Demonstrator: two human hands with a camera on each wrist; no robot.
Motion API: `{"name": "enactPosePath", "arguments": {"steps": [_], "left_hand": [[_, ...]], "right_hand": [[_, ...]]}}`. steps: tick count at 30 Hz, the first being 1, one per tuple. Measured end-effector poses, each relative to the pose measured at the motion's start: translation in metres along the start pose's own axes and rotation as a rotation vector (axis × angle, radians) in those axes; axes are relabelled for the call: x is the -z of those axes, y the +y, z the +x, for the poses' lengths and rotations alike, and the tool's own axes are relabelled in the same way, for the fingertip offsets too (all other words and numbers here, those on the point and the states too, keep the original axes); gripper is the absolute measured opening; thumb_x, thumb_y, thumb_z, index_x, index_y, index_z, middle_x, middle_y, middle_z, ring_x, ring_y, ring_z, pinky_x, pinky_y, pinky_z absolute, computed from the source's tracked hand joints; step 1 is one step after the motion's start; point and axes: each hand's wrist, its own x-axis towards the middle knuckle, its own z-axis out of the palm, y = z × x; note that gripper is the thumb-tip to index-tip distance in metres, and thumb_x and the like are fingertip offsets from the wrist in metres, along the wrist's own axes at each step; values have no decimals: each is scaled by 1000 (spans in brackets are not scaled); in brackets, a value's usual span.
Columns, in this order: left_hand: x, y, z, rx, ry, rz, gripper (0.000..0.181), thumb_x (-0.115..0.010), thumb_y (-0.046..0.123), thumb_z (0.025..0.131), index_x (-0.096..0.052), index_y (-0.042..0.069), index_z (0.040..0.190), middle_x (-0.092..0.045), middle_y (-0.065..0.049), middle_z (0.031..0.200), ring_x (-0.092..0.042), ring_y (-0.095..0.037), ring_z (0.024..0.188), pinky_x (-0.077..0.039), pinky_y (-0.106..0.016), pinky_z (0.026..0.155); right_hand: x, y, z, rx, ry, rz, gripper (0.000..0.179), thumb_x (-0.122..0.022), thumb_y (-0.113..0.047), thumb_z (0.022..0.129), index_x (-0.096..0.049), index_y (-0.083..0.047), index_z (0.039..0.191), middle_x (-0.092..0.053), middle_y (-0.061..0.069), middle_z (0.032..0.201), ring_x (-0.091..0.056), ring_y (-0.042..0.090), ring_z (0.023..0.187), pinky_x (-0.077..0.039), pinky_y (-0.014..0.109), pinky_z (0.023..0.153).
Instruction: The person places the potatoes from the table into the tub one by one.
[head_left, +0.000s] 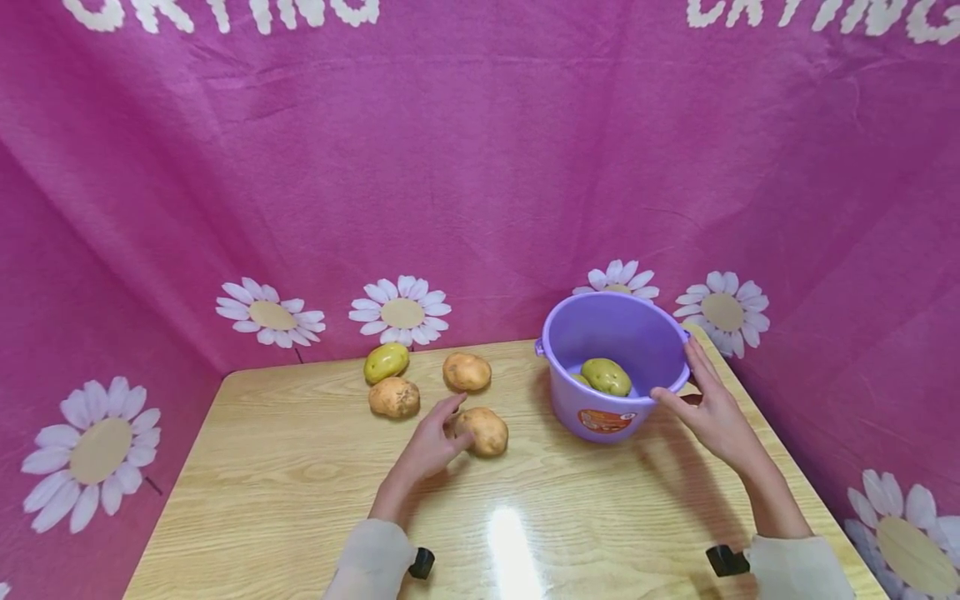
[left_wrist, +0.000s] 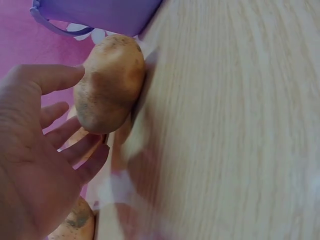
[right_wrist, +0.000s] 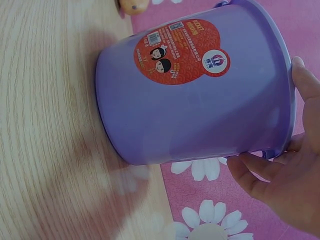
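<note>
In the head view my left hand (head_left: 435, 443) reaches beside a brown potato (head_left: 483, 432) on the table. The left wrist view shows that potato (left_wrist: 111, 82) between thumb and spread fingers, the thumb tip right at its side. My right hand (head_left: 716, 408) holds the rim of a purple bucket (head_left: 570, 408), its thumb at the front of the rim and its fingers around the right side. Inside the bucket lies a smooth green-yellow potato (head_left: 606, 377), partly covering another greenish one. The right wrist view shows the bucket's red sticker (right_wrist: 175, 52) facing the wearer.
Left of centre on the wooden table (head_left: 285, 467) are two more brown potatoes, one at the back (head_left: 467, 371) and one farther left (head_left: 394, 397). A green-yellow potato (head_left: 386, 363) lies behind the left one. Pink cloth (head_left: 480, 183) with daisies hangs around the table.
</note>
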Motion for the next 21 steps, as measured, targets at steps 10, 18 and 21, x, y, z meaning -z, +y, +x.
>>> {"name": "enactPosePath", "arguments": {"steps": [10, 18, 21], "left_hand": [[-11, -10, 0, -33, -18, 22, 68, -72, 21, 81, -40, 10, 141, -41, -5, 141, -34, -21, 130, -25, -38, 107], [-17, -8, -4, 19, -17, 5, 68, -72, 18, 81, -40, 13, 141, -41, -4, 141, -34, -21, 130, -25, -39, 107], [-19, -8, -5, 17, -4, 6, 69, -73, 18, 81, -40, 13, 141, -42, -4, 140, -35, -21, 129, -26, -39, 107]], "right_hand": [[-2, 13, 3, -6, 4, 18, 86, -68, -19, 85, -11, -3, 148, -5, 15, 153, -47, 37, 113, -42, 7, 76], [-6, 30, 5, -6, 17, 2, 87, -68, -19, 86, -10, -7, 149, -4, 12, 154, -45, 37, 117, -39, 4, 76], [-6, 30, 5, -6, 16, 5, 86, -68, -19, 86, -10, -8, 149, -4, 11, 154, -47, 37, 113, -40, 5, 76]]}}
